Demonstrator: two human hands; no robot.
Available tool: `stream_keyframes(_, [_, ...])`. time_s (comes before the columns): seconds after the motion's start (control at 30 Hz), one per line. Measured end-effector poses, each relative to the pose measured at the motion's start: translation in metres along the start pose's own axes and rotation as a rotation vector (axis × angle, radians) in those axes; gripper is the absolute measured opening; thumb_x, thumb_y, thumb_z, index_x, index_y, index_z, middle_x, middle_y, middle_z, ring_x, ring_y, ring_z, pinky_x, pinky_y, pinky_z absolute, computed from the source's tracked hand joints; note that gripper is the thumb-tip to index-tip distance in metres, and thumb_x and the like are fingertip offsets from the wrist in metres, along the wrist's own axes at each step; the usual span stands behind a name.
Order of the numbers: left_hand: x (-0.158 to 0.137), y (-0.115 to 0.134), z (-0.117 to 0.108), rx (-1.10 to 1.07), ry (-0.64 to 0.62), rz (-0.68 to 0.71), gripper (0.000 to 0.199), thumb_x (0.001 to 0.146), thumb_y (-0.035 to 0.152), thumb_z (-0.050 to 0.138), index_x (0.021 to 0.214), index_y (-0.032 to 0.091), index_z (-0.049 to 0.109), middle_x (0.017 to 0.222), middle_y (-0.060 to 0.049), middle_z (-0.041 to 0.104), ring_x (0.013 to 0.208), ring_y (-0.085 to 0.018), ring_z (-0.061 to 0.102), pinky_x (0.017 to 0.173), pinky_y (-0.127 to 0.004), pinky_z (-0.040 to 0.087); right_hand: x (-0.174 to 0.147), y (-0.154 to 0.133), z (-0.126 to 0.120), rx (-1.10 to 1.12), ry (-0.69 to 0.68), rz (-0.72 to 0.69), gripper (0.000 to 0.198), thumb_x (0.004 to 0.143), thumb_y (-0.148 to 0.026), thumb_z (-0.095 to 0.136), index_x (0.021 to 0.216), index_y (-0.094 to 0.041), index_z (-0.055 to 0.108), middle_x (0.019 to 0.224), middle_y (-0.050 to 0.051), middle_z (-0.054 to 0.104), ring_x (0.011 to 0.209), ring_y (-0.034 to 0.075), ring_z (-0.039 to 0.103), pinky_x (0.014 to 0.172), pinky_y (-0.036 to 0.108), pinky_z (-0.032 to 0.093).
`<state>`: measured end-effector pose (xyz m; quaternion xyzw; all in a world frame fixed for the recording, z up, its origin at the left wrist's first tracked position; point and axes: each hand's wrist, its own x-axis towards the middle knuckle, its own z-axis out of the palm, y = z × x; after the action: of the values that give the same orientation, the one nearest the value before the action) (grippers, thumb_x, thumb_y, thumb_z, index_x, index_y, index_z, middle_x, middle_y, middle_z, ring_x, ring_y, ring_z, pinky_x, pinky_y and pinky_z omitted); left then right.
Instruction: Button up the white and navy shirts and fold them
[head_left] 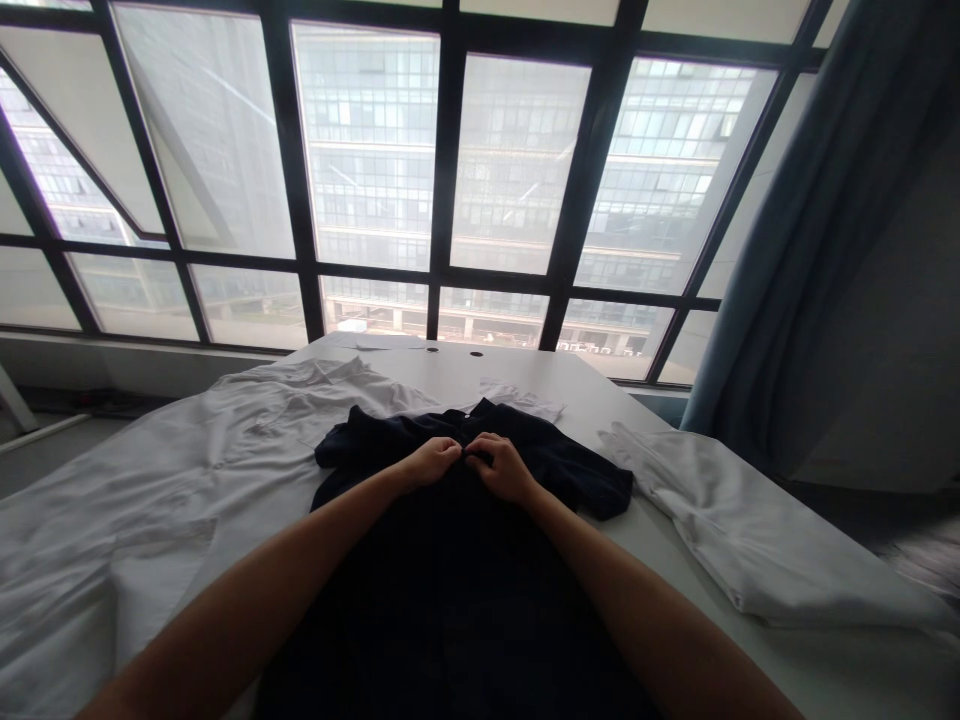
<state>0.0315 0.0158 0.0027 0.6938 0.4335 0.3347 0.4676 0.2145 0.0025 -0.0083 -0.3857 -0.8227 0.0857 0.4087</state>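
A dark navy short-sleeved shirt [450, 570] lies spread over the table, its collar end away from me and one sleeve stretched out to the right. Just below the collar, my left hand [433, 460] pinches the front of the shirt. Close beside it, my right hand [501, 466] has its fingers bent and closed on the same front edge. The fingertips of both hands nearly meet there. Any button between them is too small and dark to make out.
White cloth garments [247, 430] cover the table's left side. Another folded white garment [757, 530] lies on the right. The white table [525, 365] reaches toward large black-framed windows [442, 150]. A blue-grey curtain [795, 230] hangs at the right.
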Motion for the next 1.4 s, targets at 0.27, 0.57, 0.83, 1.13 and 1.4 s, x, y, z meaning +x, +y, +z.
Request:
stream_keyframes(0.27, [-0.0031, 0.0018, -0.0063, 0.208, 0.011, 0.231, 0.029, 0.078, 0.039, 0.061, 0.085, 0.013, 0.071, 0.076, -0.003, 0.067, 0.071, -0.016, 0.057, 0.068, -0.027, 0.044, -0.0001, -0.0001, -0.0042, -0.044, -0.014, 0.022, 0.011, 0.081, -0.012, 0.066, 0.082, -0.021, 0.073, 0.085, 0.002, 0.07, 0.085, 0.019, 0.063, 0.089, 0.036, 0.044])
stream_keyframes(0.57, [-0.0016, 0.0007, -0.0028, 0.194, 0.057, 0.189, 0.021, 0.076, 0.033, 0.059, 0.077, 0.014, 0.068, 0.065, 0.001, 0.06, 0.063, -0.013, 0.052, 0.06, -0.025, 0.04, 0.001, -0.0026, -0.0043, -0.018, -0.052, 0.014, 0.011, 0.081, -0.014, 0.064, 0.081, -0.021, 0.072, 0.084, 0.002, 0.07, 0.083, 0.018, 0.063, 0.087, 0.036, 0.044])
stream_keyframes(0.83, [0.0014, -0.0074, -0.0077, -0.226, -0.091, 0.0, 0.027, 0.072, 0.04, 0.065, 0.075, 0.014, 0.065, 0.063, 0.003, 0.054, 0.057, -0.009, 0.045, 0.055, -0.022, 0.036, 0.0038, -0.0047, -0.0048, 0.142, 0.012, 0.034, 0.007, 0.081, -0.02, 0.065, 0.08, -0.02, 0.072, 0.083, 0.003, 0.069, 0.081, 0.019, 0.064, 0.081, 0.033, 0.048])
stream_keyframes(1.13, [-0.0019, 0.0006, -0.0085, -0.109, -0.108, 0.078, 0.036, 0.073, 0.046, 0.07, 0.085, 0.012, 0.069, 0.062, 0.003, 0.055, 0.057, -0.009, 0.046, 0.056, -0.022, 0.035, 0.0075, -0.0004, -0.0059, 0.318, -0.023, 0.188, 0.015, 0.079, -0.027, 0.059, 0.068, -0.018, 0.064, 0.071, -0.001, 0.061, 0.073, 0.016, 0.058, 0.071, 0.027, 0.045])
stream_keyframes(1.4, [-0.0051, -0.0019, -0.005, -0.103, -0.041, 0.102, 0.046, 0.073, 0.052, 0.073, 0.09, 0.01, 0.072, 0.06, 0.001, 0.057, 0.056, -0.01, 0.048, 0.055, -0.023, 0.035, 0.0094, 0.0026, -0.0073, 0.271, -0.026, 0.185, 0.017, 0.081, -0.026, 0.054, 0.068, -0.019, 0.063, 0.071, -0.001, 0.062, 0.071, 0.015, 0.058, 0.071, 0.027, 0.046])
